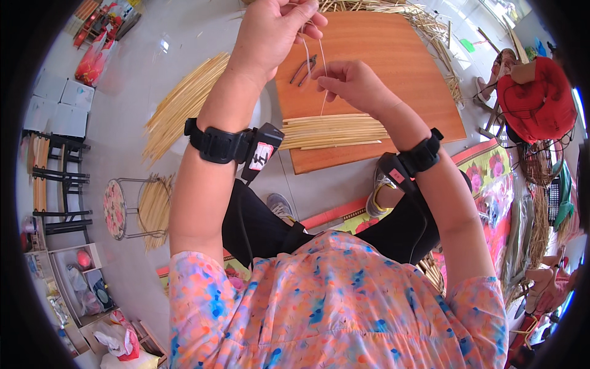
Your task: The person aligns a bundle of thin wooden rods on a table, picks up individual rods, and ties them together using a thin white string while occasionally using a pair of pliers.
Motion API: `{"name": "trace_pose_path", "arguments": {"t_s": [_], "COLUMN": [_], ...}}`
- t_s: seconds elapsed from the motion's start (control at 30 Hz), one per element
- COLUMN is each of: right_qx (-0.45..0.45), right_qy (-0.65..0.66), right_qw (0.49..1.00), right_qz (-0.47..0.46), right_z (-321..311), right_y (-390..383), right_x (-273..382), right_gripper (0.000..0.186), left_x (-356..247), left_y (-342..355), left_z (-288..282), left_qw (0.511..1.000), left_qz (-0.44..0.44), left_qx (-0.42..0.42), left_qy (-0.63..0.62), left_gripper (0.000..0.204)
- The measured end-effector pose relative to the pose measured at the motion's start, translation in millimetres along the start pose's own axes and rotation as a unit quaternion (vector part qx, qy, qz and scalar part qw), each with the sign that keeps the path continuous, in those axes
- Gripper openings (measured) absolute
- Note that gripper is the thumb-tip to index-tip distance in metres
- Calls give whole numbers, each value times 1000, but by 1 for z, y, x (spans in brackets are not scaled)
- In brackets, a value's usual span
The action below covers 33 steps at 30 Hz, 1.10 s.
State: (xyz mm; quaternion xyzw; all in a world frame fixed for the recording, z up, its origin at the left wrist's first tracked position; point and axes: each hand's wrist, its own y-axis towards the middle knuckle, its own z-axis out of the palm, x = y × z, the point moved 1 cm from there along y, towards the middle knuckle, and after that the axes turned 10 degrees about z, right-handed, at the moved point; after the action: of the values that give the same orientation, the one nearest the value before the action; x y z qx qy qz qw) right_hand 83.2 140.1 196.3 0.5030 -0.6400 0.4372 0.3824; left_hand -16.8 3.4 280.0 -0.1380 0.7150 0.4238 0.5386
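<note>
Near the top edge, my left hand [276,27] is raised with its fingers pinched on a thin white string [308,52]. Lower and to the right, my right hand [353,85] closes thumb and fingers on the same string, which runs down to a row of straw stalks [335,130]. The stalks lie side by side along the near part of a wooden tabletop [393,55]. Beside my right hand, a pair of pliers [303,70] with dark handles rests on the wood, touched by neither hand.
A larger bundle of stalks [184,101] lies to the left, near a round floral stool [115,209]. Loose straw [424,24] borders the table's far right. A person in red [536,98] sits at the right. Floral mats [491,172] cover the floor there, and shelves [86,277] stand at the lower left.
</note>
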Motion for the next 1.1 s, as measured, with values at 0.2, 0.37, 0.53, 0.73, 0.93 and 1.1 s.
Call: {"name": "trace_pose_path", "arguments": {"t_s": [0.2, 0.37, 0.53, 0.73, 0.93, 1.1], "right_qx": [-34, -174, -172, -135, -133, -144], "right_qy": [-89, -252, -329, -354, -389, -394], "right_qw": [992, 950, 920, 919, 903, 900], "right_qz": [79, 62, 121, 111, 124, 121], "right_z": [8, 22, 59, 93, 103, 106], "right_y": [45, 69, 52, 43, 36, 28], "right_x": [-60, -128, -180, -210, -218, -220], "right_gripper": [22, 22, 33, 60, 68, 71], "left_x": [28, 48, 69, 87, 100, 106], "left_y": [15, 36, 51, 62, 77, 94], "left_z": [-24, -46, -64, -70, -79, -94], "left_qw": [1000, 999, 999, 997, 996, 995], "left_qz": [-21, -25, -30, -53, -54, -34], "left_qx": [-18, -37, -38, -34, -50, -79], "left_qy": [12, -7, 14, 36, 56, 56], "left_gripper": [11, 13, 14, 15, 13, 13]}}
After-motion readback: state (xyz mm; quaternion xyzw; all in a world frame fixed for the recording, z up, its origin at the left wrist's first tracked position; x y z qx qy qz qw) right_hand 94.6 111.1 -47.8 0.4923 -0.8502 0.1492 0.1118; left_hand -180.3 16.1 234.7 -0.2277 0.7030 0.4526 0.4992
